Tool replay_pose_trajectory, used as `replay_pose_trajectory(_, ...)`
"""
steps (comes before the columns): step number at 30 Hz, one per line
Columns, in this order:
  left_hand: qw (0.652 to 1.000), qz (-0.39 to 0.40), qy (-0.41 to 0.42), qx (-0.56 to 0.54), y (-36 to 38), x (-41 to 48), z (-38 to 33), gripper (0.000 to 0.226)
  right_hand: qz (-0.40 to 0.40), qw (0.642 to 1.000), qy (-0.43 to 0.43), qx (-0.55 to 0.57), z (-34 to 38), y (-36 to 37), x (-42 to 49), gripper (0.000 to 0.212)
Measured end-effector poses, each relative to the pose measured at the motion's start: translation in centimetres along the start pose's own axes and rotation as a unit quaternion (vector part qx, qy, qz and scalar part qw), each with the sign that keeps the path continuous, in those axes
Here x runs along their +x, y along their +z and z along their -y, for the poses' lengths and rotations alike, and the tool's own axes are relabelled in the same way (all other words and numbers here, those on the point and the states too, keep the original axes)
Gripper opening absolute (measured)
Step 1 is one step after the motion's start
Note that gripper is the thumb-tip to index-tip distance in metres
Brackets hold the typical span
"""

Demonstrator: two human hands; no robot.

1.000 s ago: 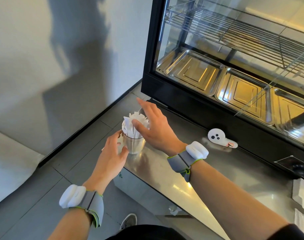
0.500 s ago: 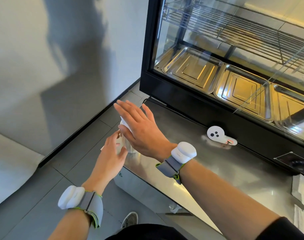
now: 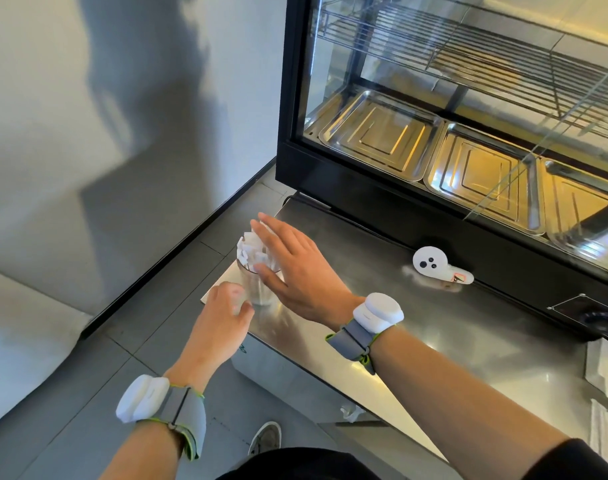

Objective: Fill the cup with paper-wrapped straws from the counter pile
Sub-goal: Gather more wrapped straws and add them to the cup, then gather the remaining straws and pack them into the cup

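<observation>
A metal cup (image 3: 257,292) stands at the left corner of the steel counter (image 3: 434,327). White paper-wrapped straws (image 3: 250,249) stick up out of it in a bunch. My right hand (image 3: 295,271) is flat and open, its fingers resting against the right side of the straw tops. My left hand (image 3: 222,317) sits low at the cup's near left side, fingers curled against its base; whether it grips the cup is hard to tell. No pile of loose straws shows on the counter.
A black glass display case (image 3: 451,140) with metal trays stands behind the cup. A small white device (image 3: 430,265) lies on the counter by the case. White cloths (image 3: 607,386) lie at the right edge. The counter drops off to the floor on the left.
My right hand has slid from over the straws to their right side, uncovering them. My left hand has dropped lower by the cup's base.
</observation>
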State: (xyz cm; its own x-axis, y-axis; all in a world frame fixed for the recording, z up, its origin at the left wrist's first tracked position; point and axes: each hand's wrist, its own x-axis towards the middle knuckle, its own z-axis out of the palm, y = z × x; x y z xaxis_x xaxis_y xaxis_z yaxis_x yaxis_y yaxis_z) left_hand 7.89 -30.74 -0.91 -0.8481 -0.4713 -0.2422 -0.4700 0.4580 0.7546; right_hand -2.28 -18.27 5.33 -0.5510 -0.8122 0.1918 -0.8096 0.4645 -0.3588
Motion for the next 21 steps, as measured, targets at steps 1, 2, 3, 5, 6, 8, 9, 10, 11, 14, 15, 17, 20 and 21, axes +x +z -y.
replay_pose_trajectory(1,1.000,0.016,0.003,0.003,0.2,-0.1,0.1,0.024,-0.007,1.000,0.013,0.006,-0.3,-0.2,-0.4,0.058)
replay_pose_trajectory(2,0.999,0.036,0.008,0.003,0.4,-0.2,0.1,0.023,-0.008,1.000,0.028,0.009,-0.7,-0.3,-0.8,0.058)
replay_pose_trajectory(3,0.998,0.057,0.012,0.003,0.7,-0.2,0.1,0.024,-0.007,0.999,0.043,0.009,-1.1,-0.5,-1.3,0.058)
replay_pose_trajectory(5,0.995,0.100,0.018,0.002,1.2,-0.4,-0.2,0.028,-0.006,0.997,0.075,0.008,-2.3,-0.7,-2.5,0.057)
replay_pose_trajectory(6,0.993,0.120,0.020,0.005,1.5,-0.4,-0.4,0.031,-0.007,0.996,0.092,0.008,-2.9,-0.9,-3.2,0.056)
replay_pose_trajectory(8,0.989,0.145,0.024,0.010,2.1,-0.5,-0.8,0.033,-0.011,0.991,0.130,0.013,-4.2,-1.2,-4.9,0.056)
replay_pose_trajectory(9,0.988,0.150,0.027,0.009,2.4,-0.5,-1.0,0.034,-0.013,0.989,0.150,0.014,-4.8,-1.3,-5.7,0.057)
replay_pose_trajectory(10,0.988,0.153,0.030,0.007,2.7,-0.4,-1.3,0.034,-0.013,0.985,0.172,0.013,-5.3,-1.4,-6.6,0.057)
replay_pose_trajectory(11,0.987,0.157,0.036,0.006,3.4,-0.4,-1.8,0.034,-0.015,0.980,0.200,0.013,-6.0,-1.6,-7.8,0.058)
replay_pose_trajectory(14,0.988,0.143,0.052,-0.011,4.5,-0.3,-2.7,0.036,-0.018,0.964,0.263,0.023,-7.0,-1.6,-10.1,0.061)
replay_pose_trajectory(15,0.987,0.145,0.060,-0.011,4.9,-0.3,-3.0,0.039,-0.021,0.958,0.285,0.027,-7.4,-1.7,-10.9,0.062)
replay_pose_trajectory(17,0.984,0.160,0.079,-0.006,5.9,-0.3,-3.8,0.046,-0.025,0.945,0.325,0.031,-8.0,-1.8,-12.5,0.065)
replay_pose_trajectory(20,0.977,0.187,0.101,0.000,7.6,-0.3,-5.0,0.052,-0.029,0.929,0.368,0.023,-8.9,-2.0,-14.8,0.067)
replay_pose_trajectory(21,0.975,0.193,0.108,0.003,8.1,-0.2,-5.4,0.052,-0.031,0.925,0.379,0.020,-9.1,-2.0,-15.5,0.068)
